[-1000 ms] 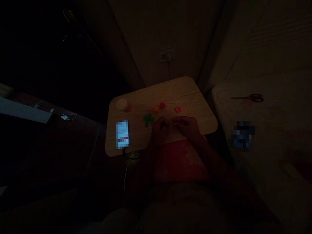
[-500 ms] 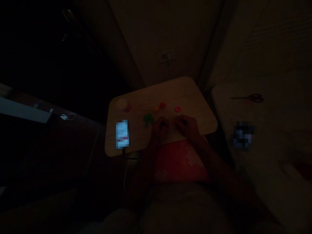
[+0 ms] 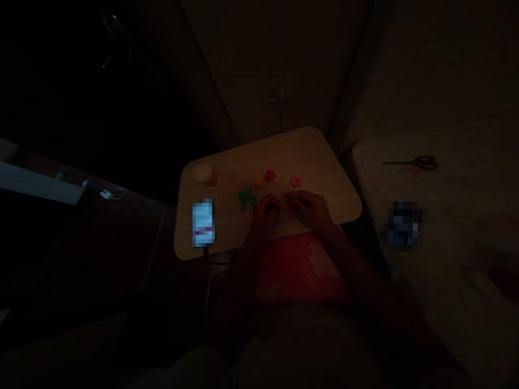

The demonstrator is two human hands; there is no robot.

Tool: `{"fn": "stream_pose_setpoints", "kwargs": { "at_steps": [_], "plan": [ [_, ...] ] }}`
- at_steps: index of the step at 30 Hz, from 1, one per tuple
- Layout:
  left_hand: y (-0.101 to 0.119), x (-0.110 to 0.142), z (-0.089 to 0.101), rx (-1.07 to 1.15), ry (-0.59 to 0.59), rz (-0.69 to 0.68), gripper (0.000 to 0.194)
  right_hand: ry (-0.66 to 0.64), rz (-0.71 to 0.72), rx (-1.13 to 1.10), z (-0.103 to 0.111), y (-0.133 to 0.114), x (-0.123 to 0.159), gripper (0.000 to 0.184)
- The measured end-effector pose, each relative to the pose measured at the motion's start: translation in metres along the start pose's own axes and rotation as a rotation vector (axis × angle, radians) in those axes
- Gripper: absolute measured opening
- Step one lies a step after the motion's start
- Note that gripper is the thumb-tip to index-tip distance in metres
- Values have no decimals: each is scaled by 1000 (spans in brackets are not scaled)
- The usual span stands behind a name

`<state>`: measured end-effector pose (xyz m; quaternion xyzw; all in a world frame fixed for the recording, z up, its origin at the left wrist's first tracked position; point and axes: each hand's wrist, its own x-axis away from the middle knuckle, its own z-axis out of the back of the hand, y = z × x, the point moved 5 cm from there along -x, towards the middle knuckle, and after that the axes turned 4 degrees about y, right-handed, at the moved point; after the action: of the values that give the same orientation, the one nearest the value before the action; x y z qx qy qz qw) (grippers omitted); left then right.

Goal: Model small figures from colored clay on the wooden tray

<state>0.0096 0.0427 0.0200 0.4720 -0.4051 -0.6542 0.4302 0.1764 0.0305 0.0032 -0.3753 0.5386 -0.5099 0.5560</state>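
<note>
My left hand (image 3: pixel 265 212) is over the near part of a small wooden table (image 3: pixel 300 146), its fingers curled together. Whatever lies in them is lost in the dark. Just to its right, my right hand (image 3: pixel 310 208) has its fingers bent and pressed together, tips pointing toward the left one; I cannot make out what they hold. A gap separates the two hands. Beside my left hand lies a green piece with several lobes (image 3: pixel 246 199). Beyond the hands sit an orange ball (image 3: pixel 259 181), a red ball (image 3: pixel 270 175) and a pink ring-like flower shape (image 3: pixel 296 181).
A lit phone (image 3: pixel 203 222) and a lidded tub (image 3: pixel 205 174) occupy the table's left side. Scissors (image 3: pixel 424 162) and a blurred dark item (image 3: pixel 404 225) lie on a pale surface to the right. A wall socket (image 3: pixel 277 93) with a plugged-in cable is behind the table.
My right hand's fingertips have shifted slightly to the left and away from me. My left hand stays nearly in place, and the things on the table have not moved.
</note>
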Motion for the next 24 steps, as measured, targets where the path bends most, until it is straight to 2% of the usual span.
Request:
{"fn": "stream_pose_setpoints", "kwargs": {
  "at_steps": [3,12,15,19,22,24],
  "plan": [
    [-2,0,0,-11,3,11,13,8,-72,-29,-2,5,1,22],
    [1,1,0,-22,6,13,14,52,-131,-33,-1,10,2,14],
    [1,0,0,0,-4,-4,13,41,-157,-53,-2,7,3,18],
    [0,0,-1,-11,-10,-5,13,-14,-120,-38,-3,-4,5,28],
    [-1,0,-1,-10,-12,-9,14,-35,-84,41,-3,-9,4,41],
    [0,0,-1,-1,-12,-19,14,-26,-39,102,-2,-10,2,42]
  ]
}}
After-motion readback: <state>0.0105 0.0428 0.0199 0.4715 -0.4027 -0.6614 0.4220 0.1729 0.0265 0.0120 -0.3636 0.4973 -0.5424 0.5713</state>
